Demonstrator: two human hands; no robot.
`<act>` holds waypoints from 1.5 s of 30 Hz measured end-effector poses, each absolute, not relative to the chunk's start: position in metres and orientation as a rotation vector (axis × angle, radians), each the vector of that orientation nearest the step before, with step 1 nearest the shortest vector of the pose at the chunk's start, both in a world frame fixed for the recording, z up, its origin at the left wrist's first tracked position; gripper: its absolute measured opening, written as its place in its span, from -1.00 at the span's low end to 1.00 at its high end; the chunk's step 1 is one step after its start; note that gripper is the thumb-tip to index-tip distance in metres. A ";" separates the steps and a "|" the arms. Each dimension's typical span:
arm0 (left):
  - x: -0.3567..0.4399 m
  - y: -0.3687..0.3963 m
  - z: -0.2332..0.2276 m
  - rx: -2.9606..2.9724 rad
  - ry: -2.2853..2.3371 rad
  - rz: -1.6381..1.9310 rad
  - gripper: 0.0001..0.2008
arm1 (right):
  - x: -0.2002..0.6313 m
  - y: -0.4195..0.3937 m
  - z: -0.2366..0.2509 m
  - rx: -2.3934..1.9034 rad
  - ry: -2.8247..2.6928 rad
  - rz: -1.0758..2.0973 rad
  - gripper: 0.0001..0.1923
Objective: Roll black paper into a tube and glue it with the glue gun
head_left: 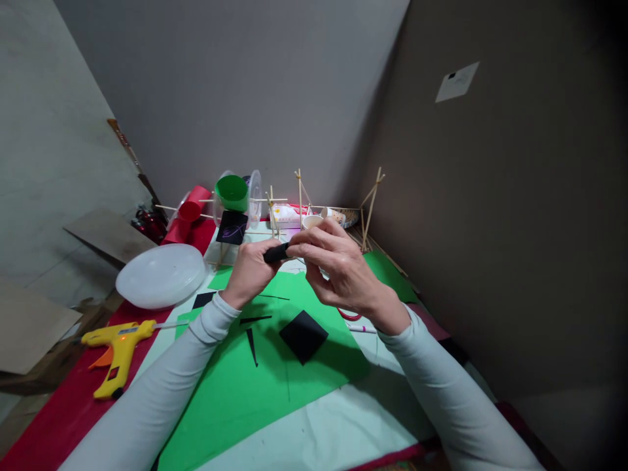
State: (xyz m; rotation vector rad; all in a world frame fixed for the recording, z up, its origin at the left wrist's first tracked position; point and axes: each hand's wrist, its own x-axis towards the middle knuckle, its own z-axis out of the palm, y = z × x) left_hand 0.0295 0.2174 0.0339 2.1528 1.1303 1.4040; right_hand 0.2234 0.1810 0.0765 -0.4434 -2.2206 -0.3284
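Note:
Above the green sheet point(230, 379), a small black roll point(276, 253), apparently of paper, is held between my two hands. My left hand point(251, 267) wraps around its left end. The fingertips of my right hand point(333, 258) pinch its right end, with the other fingers bent. Below them a black square point(303, 336) lies on the green sheet. Two thin black strips, one flat strip point(256, 319) and one slanting strip point(252, 347), rest to its left. Whatever is inside the roll is hidden.
A yellow glue gun point(120, 347) lies at the left, near a translucent round lid point(161, 275). Behind stand stick frames point(300, 196), a green cylinder point(232, 193), a red cylinder point(193, 203) and a paper cup point(313, 222). Red scissors handles point(349, 316) show under my right wrist.

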 end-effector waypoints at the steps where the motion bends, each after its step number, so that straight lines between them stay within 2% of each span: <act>1: 0.029 0.218 0.034 2.167 1.121 1.385 -0.81 | 0.224 0.182 0.076 -0.431 -2.229 -0.338 -0.60; 6: 0.027 0.219 0.034 2.218 1.135 1.400 -0.78 | 0.228 0.187 0.076 -0.415 -2.293 -0.260 -0.53; 16: 0.025 0.221 0.032 2.369 1.281 1.595 -0.82 | 0.225 0.183 0.073 -0.565 -2.272 -0.192 -0.61; 22: 0.022 0.225 0.024 2.444 1.379 1.733 -0.82 | 0.221 0.164 0.082 -0.823 -2.152 0.181 -0.69; 25: 0.020 0.225 0.025 2.483 1.366 1.735 -0.82 | 0.221 0.162 0.085 -0.829 -2.131 0.300 -0.63; 31: 0.016 0.224 0.034 2.583 1.183 1.584 -0.86 | 0.226 0.173 0.084 -0.554 -2.262 -0.025 -0.50; 35: 0.016 0.223 0.037 2.596 1.107 1.529 -0.85 | 0.232 0.177 0.087 -0.483 -2.391 -0.085 -0.41; 41: 0.016 0.226 0.036 2.599 1.152 1.576 -0.83 | 0.231 0.176 0.082 -0.599 -2.386 -0.311 -0.45; 45: 0.016 0.227 0.032 2.596 1.265 1.666 -0.85 | 0.225 0.173 0.077 -0.703 -2.312 -0.301 -0.55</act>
